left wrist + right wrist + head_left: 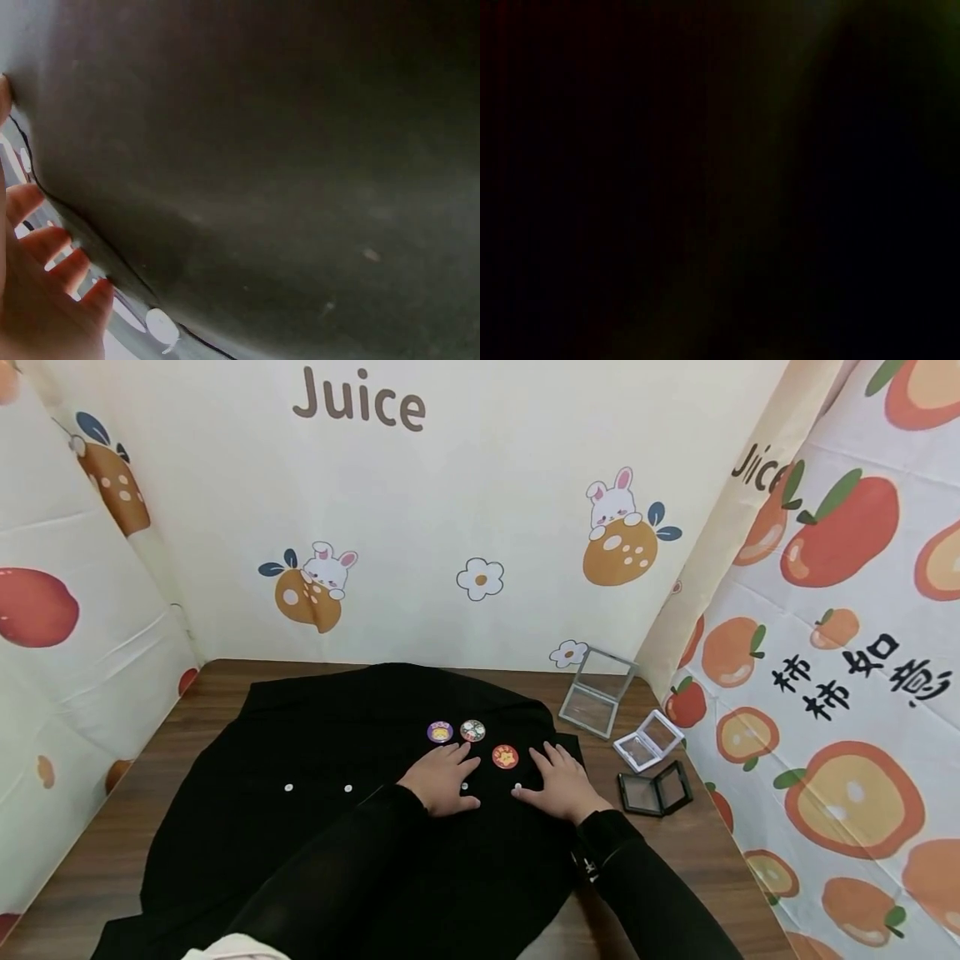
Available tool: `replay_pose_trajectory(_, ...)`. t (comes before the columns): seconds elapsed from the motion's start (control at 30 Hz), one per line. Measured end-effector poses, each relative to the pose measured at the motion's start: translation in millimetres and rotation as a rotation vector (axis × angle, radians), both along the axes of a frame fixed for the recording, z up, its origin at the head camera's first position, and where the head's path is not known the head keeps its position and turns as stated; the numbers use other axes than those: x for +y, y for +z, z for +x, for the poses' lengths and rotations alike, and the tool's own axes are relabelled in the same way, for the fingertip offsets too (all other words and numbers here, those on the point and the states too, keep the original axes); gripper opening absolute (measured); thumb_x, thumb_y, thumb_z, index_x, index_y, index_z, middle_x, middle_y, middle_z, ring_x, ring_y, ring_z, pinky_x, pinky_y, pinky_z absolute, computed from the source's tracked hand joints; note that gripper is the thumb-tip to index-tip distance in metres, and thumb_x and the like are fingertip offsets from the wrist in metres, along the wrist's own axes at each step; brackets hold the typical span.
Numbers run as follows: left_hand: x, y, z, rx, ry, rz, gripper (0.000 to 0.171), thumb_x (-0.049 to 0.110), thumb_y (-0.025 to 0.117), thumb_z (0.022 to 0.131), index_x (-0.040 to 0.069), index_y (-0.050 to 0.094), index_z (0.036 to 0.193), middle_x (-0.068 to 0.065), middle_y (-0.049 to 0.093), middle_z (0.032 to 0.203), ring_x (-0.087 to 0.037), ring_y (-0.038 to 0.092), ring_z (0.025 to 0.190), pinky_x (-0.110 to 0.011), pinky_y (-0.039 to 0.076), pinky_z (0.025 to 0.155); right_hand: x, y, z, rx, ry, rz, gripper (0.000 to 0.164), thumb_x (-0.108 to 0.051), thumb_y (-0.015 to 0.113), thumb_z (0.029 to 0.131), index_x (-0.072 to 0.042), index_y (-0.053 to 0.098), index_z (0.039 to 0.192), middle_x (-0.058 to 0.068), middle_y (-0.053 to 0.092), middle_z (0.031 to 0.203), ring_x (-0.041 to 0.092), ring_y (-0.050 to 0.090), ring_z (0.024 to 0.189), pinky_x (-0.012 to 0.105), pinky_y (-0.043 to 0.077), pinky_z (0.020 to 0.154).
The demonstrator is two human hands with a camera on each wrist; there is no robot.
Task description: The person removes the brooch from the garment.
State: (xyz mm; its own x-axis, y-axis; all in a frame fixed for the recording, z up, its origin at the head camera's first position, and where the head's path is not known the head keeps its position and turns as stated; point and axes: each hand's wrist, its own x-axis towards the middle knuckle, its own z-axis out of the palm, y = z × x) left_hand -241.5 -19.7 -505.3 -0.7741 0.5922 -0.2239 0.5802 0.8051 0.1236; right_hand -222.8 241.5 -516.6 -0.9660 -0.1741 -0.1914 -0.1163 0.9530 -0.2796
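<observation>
A black buttoned garment (300,843) lies spread over the table, with small white buttons (348,788) along it. Three round badges sit on the cloth: a purple one (440,732), a grey patterned one (472,731) and a red one with a yellow figure (505,757). My left hand (442,779) rests on the garment with fingers spread, just below the purple and grey badges. To the right of the red badge, my right hand (562,783) lies on the cloth, fingers extended, thumb by a button. In the left wrist view a white button (161,326) shows near the fingers. The right wrist view is nearly black.
Three small hinged frames stand opened at the table's right: a grey one (588,708), a white one (632,752) and a black one (640,795). Fruit-printed cloth (847,710) hangs at the sides, and a printed backdrop (420,510) closes off the rear of the wooden table (697,868).
</observation>
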Motion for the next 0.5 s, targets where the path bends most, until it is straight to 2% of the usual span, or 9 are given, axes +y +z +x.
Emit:
replay_pose_trajectory(0.13,4,-2.4,-4.5,0.027,-0.022,-0.016,0.077,0.065,0.059,0.096,0.022,0.044,0.158,-0.009,0.031,0.167,-0.029,0.029,0.152,-0.043,0.020,0.123,1,2.7,-0.9,-0.004,-0.001,0.001,0.089,-0.064,0.065,0.093,-0.012,0.039,0.160,0.020,0.025,0.167,0.044,0.016,0.154,0.064,0.017,0.119)
replay_pose_trajectory(0.3,12,2.7,-7.7,0.024,-0.053,0.000,0.076,0.061,0.063,0.096,0.021,0.045,0.157,-0.008,0.033,0.166,-0.027,0.033,0.150,-0.044,0.023,0.122,0,5.0,-0.1,-0.010,-0.004,-0.001,0.088,-0.062,0.066,0.093,-0.011,0.039,0.160,0.020,0.025,0.167,0.044,0.016,0.154,0.064,0.017,0.119)
replay_pose_trajectory(0.5,25,2.7,-8.5,0.025,-0.127,0.001,0.075,0.058,0.062,0.098,0.022,0.041,0.159,-0.006,0.029,0.168,-0.024,0.030,0.152,-0.043,0.023,0.123,-1,3.0,-0.6,-0.004,0.009,0.009,0.089,-0.064,0.065,0.093,-0.012,0.039,0.160,0.020,0.026,0.166,0.044,0.017,0.153,0.065,0.019,0.119)
